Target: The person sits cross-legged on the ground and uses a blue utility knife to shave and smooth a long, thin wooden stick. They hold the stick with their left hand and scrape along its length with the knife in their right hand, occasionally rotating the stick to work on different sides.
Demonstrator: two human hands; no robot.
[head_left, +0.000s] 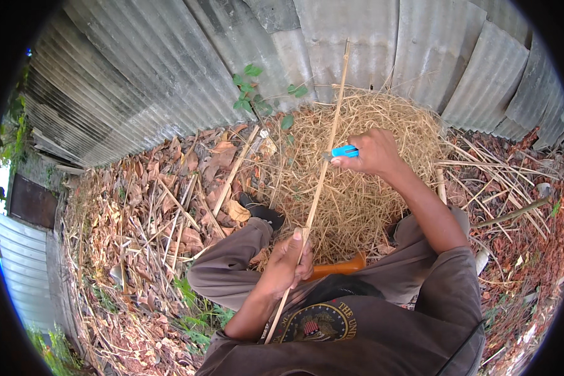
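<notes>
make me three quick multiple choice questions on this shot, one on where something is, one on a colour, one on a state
1. Where does the left hand grip the long thin stick?
A. at its far tip
B. on its lower part, near the person's lap
C. nowhere

2. What colour is the handle of the tool in the right hand?
A. blue
B. red
C. green

3. How is the right hand?
A. open and flat
B. resting on the ground
C. closed around the tool, held against the stick

Answers:
1 B, the fingers wrap the stick just above the grey trousers.
2 A, a bright blue handle shows at the fingers.
3 C, the fist is shut on the handle, which meets the stick over the dry straw.
</notes>
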